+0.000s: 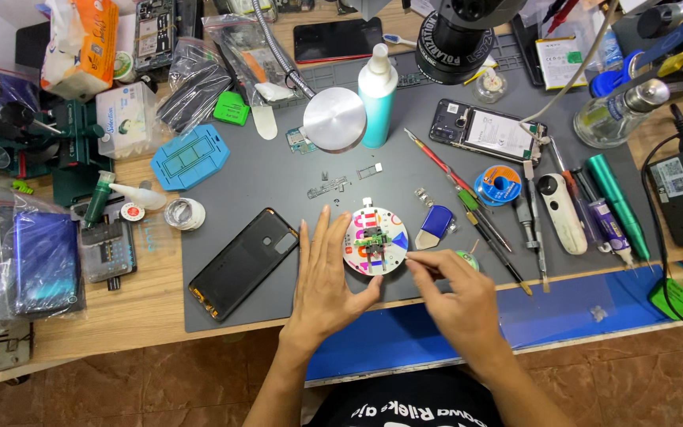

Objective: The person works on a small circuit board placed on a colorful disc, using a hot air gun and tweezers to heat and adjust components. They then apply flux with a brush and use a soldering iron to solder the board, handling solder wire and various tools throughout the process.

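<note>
A round white holder disc [375, 241] with coloured marks lies on the grey work mat [278, 182], and a small green circuit board [374, 237] is clamped at its middle. My left hand [326, 281] rests flat on the mat, fingers spread, thumb touching the disc's lower left edge. My right hand [456, 296] lies just right of the disc, fingers pinched on a thin tool whose tip points at the disc. A black phone back cover [243, 263] sits left of my left hand.
An opened phone [488, 130], a solder spool [498, 184], tweezers and screwdrivers [476, 213] lie at the right. A teal bottle [377, 95] and a round lamp head [334, 119] stand behind the disc. Bags, boxes and a blue phone [45, 261] crowd the left.
</note>
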